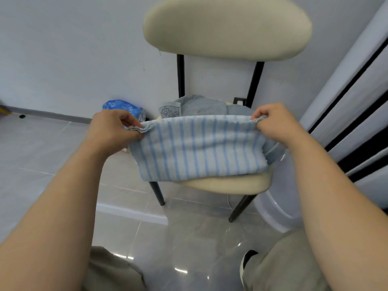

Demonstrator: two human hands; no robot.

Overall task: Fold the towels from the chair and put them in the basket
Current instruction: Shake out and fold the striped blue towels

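Note:
A blue-and-white striped towel (199, 148) hangs doubled over in front of the cream chair (226, 183). My left hand (114, 128) pinches its upper left corner and my right hand (275, 122) pinches its upper right corner, holding the top edge taut. The towel's lower edge drapes over the seat's front. Behind it, on the seat, lie grey-blue towels (199, 106) in a pile. A pale round basket (277, 208) stands on the floor to the right of the chair, mostly hidden by my right arm.
A blue plastic pack (120, 107) lies on the floor by the wall, left of the chair. A wall panel with dark strips (357, 97) rises on the right. My knees and a shoe (247, 259) are at the bottom on the grey tiled floor.

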